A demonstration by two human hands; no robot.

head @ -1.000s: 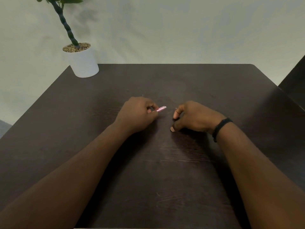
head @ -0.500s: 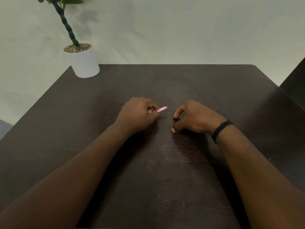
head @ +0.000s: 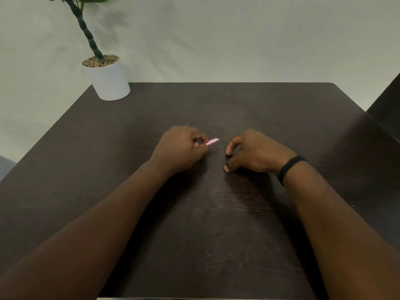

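Dark brown wood-grain table [head: 216,234] spreads under both bare forearms, and a black band [head: 291,167] circles the right wrist. Further out, the right hand [head: 255,152] rests with its thumb tip on the wood. Its fingers are loosely curled, forefinger and thumb apart, with nothing visible between them. Just beside it, the left hand [head: 181,148] pinches a small pink plastic tube [head: 212,141] between thumb and fingertips. The tube's pale end pokes out toward the right hand, low over the tabletop. To work that free end well, I judge the left pinch should be firm with the wrist planted, while the right forefinger and thumb close squarely on the tip. A slanted grab could roll the slim tube loose. At the far left corner, well apart, stands a white cylindrical pot with a green plant [head: 110,81].
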